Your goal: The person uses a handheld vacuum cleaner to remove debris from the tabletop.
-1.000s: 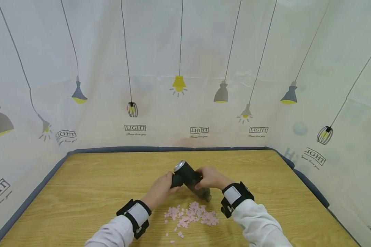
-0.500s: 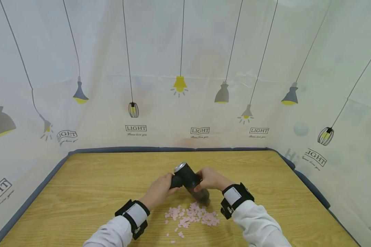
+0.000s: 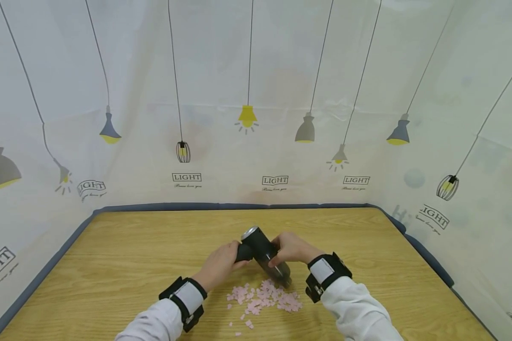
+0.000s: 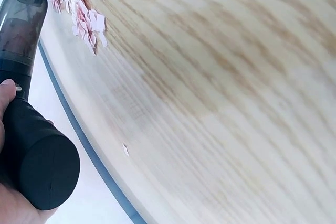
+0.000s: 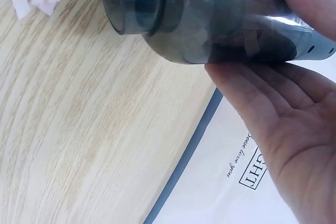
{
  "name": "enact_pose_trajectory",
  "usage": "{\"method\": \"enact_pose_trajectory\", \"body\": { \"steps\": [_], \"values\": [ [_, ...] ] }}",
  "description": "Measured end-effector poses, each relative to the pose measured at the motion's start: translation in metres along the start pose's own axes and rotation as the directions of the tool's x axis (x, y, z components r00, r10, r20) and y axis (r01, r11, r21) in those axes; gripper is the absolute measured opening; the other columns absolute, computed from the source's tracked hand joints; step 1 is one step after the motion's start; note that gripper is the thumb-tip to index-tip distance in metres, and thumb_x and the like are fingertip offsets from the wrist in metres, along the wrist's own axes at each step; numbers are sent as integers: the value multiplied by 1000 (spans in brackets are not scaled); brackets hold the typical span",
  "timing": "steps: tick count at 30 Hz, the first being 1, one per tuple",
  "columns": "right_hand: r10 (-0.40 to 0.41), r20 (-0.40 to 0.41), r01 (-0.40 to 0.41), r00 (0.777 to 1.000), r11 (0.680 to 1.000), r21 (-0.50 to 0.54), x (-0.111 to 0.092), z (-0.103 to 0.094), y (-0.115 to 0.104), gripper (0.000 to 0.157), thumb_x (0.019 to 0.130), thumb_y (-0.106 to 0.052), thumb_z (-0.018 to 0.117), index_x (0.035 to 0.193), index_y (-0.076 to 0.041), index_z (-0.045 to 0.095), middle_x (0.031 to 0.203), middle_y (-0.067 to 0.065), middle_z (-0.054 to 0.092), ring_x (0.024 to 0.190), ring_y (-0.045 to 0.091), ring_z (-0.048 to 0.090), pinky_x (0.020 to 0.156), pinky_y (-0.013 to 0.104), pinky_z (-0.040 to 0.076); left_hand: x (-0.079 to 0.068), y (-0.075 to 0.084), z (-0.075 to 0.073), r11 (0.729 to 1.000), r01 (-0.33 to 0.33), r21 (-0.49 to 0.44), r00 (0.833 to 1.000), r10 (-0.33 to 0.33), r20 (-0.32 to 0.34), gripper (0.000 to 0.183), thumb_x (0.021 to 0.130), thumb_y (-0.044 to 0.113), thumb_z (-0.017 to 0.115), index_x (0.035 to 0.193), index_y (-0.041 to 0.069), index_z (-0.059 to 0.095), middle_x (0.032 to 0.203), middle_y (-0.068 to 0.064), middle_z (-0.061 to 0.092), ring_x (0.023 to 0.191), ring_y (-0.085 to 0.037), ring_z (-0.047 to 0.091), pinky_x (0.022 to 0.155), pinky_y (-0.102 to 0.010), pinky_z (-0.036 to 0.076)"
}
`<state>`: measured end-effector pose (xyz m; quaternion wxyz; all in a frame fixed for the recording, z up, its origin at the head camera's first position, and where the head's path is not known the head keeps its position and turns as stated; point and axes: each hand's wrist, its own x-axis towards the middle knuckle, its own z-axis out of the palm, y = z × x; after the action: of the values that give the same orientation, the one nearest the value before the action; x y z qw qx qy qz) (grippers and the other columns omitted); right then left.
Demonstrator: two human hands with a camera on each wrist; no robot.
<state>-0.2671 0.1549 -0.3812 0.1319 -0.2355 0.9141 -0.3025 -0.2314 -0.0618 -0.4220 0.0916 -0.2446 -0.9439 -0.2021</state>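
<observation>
A black handheld vacuum cleaner (image 3: 261,245) is tilted above the table in the head view, its nozzle slanting down over the far edge of a pile of pink paper scraps (image 3: 260,299). My left hand (image 3: 220,263) grips its handle (image 4: 50,169), with the thumb beside a small button on the body. My right hand (image 3: 293,247) holds the smoky see-through dust cup (image 5: 226,19), thumb on one side and fingers along the other. Some dark and pale bits show inside the cup. In the right wrist view, the clear nozzle (image 5: 126,3) points toward scraps at the upper left.
The wooden table (image 3: 145,246) has a dark blue edging (image 3: 243,205). Behind it hangs a pale backdrop (image 3: 222,85) printed with lamps. A few stray scraps (image 3: 249,324) lie nearer the front, and one scrap (image 4: 125,149) sits apart in the left wrist view.
The vacuum cleaner's nozzle has come down a little, closer to the far edge of the scraps. Both hands keep their hold, and the pile looks much the same.
</observation>
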Motion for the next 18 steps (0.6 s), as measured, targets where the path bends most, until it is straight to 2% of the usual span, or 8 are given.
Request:
{"method": "enact_pose_trajectory", "body": {
  "steps": [18],
  "values": [
    [-5, 23, 6, 1000, 1000, -27, -4, -4, 1, 36, 62, -16, 81, 90, 2, 68, 73, 6, 65, 60, 14, 54, 55, 27, 46, -2, 4, -1, 999, -32, 15, 999, 31, 32, 38, 89, 27, 63, 106, -5, 51, 82, -9, 58, 67, -15, 51, 58, -31, 43]
  ]
}}
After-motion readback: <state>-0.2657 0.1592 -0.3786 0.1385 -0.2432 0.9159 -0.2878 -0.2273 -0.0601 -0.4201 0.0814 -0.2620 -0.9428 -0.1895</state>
